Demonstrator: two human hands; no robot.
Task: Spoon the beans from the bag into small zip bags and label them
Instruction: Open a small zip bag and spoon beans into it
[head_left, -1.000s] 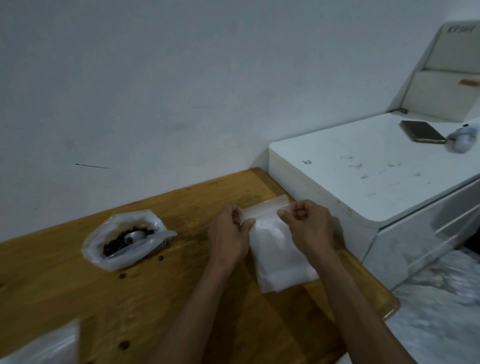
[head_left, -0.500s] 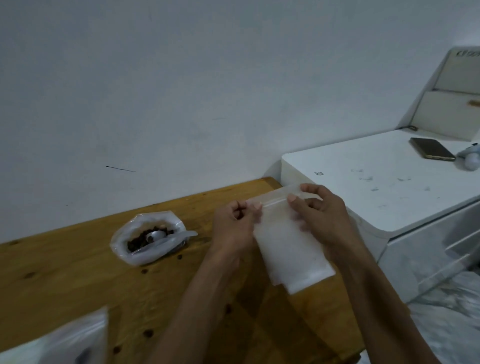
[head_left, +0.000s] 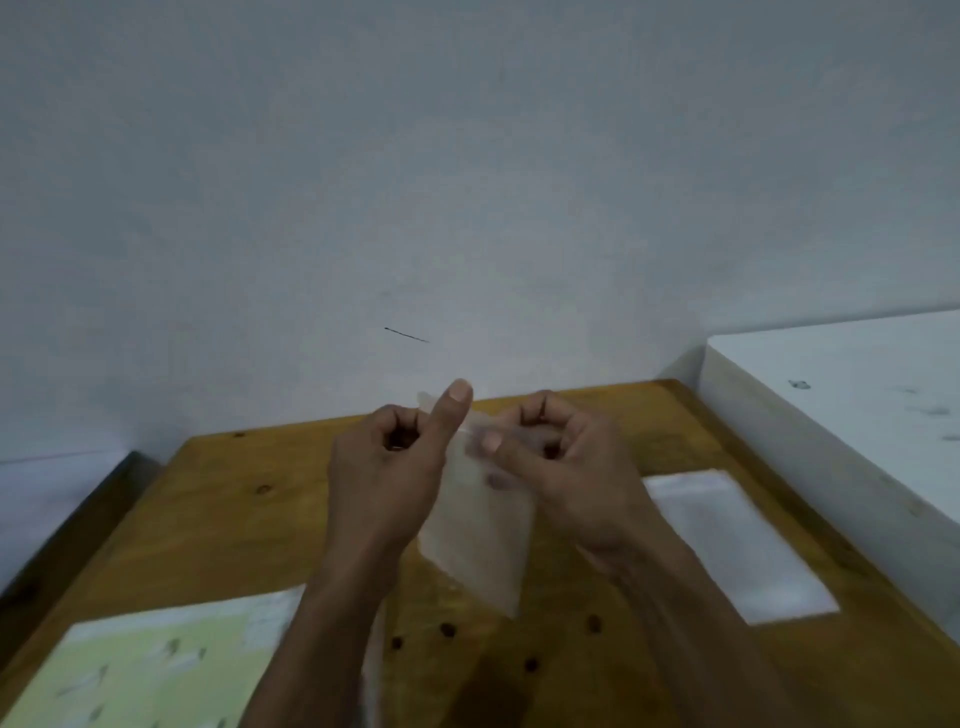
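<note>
Both hands are raised above the brown wooden worktop (head_left: 249, 525), holding one small translucent plastic zip bag (head_left: 480, 540) between them by its top edge. The left hand (head_left: 387, 478) has its fingers curled on the bag's upper left corner, with the thumb sticking upward. The right hand (head_left: 566, 467) pinches the upper right part, thumb in front. The bag hangs tilted, clear of the worktop. A stack of flat white plastic bags (head_left: 727, 540) lies on the worktop to the right, beside a white cabinet (head_left: 841, 395). A pale green printed sheet (head_left: 156, 670) lies at lower left, blurred.
</note>
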